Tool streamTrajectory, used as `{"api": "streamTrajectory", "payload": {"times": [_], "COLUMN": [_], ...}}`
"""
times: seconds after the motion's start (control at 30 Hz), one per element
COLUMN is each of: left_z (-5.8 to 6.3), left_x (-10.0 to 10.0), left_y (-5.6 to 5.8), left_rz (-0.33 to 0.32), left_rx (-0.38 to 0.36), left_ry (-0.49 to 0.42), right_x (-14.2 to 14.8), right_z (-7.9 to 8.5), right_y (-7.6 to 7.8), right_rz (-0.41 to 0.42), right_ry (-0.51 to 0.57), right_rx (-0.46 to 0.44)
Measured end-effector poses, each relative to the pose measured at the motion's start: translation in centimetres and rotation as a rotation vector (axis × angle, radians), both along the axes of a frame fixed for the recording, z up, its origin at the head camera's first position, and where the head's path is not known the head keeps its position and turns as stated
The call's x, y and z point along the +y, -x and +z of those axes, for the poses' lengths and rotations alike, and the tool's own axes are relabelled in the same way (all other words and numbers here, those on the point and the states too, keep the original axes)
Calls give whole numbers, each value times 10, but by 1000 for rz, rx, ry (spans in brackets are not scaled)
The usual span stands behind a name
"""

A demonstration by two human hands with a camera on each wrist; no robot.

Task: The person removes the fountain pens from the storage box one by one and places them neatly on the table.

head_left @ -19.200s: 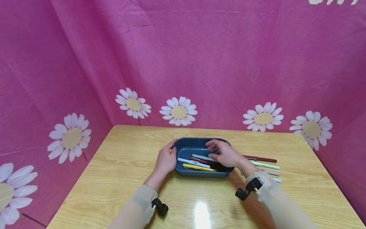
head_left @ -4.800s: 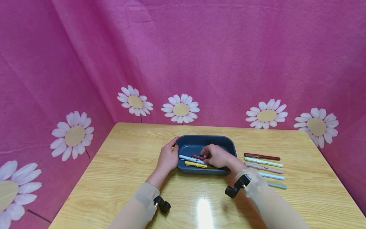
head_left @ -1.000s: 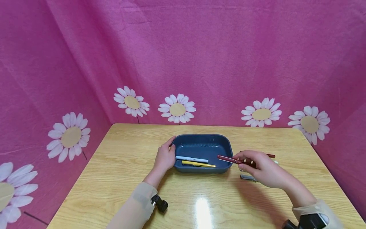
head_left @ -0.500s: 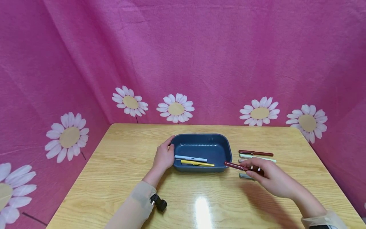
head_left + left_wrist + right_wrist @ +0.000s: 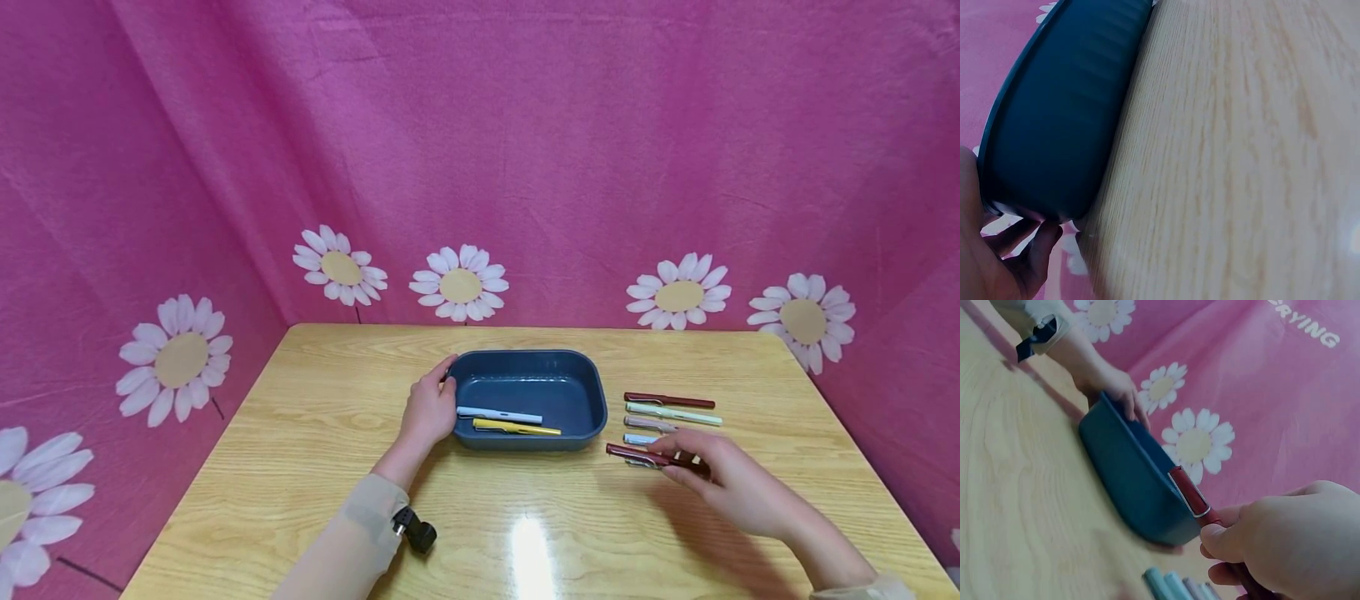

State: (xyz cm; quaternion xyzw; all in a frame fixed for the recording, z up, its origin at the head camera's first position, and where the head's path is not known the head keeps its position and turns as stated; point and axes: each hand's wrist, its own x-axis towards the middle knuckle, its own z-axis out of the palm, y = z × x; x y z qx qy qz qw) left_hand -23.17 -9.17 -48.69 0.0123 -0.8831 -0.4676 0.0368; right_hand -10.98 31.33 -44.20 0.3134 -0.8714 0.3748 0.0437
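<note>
My left hand (image 5: 431, 408) grips the left end of a dark blue plastic bin (image 5: 525, 444), thumb at the rim. The bin's long wall fills much of the left wrist view. Inside lie a pale blue pen (image 5: 500, 414) and a yellow pen (image 5: 517, 427). My right hand (image 5: 727, 479) pinches a dark red pen (image 5: 630, 452) just right of the bin, clip end pointing left. Below it a grey-green pen (image 5: 1159, 584) is mostly hidden in the head view. Behind stretches a row: another dark red pen (image 5: 670, 401), a light green pen (image 5: 673, 414), a lilac pen (image 5: 649, 423), a light blue pen (image 5: 640, 439).
Everything stands on a light wooden table (image 5: 315, 375). A pink curtain (image 5: 555, 167) with daisies hangs behind its far edge and along the sides. A black wrist mount (image 5: 416, 531) sits on the left forearm.
Earlier, the grey-green pen went from bin to row. Since then my right hand has lifted the second dark red pen out and carried it rightward and nearer, over the row's near end. Left hand stays.
</note>
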Motion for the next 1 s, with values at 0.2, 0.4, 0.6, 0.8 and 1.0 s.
{"api": "streamTrajectory", "payload": {"times": [0.2, 0.4, 0.6, 0.8, 1.0], "left_z": [0, 1, 0, 2, 1], "left_x": [0, 1, 1, 1, 1], "left_y": [-1, 0, 0, 0, 2], "left_rz": [3, 8, 6, 4, 4], "left_rx": [-9, -16, -27, -31, -32], "left_ry": [-5, -6, 2, 6, 20], "right_x": [14, 25, 35, 38, 38], "right_z": [-19, -31, -43, -50, -50], "right_y": [-4, -5, -6, -4, -5], "right_rz": [-37, -72, -50, -39, -81], "right_ry": [-17, -44, -57, -54, -98], "right_rx": [4, -68, -129, -131, -104]}}
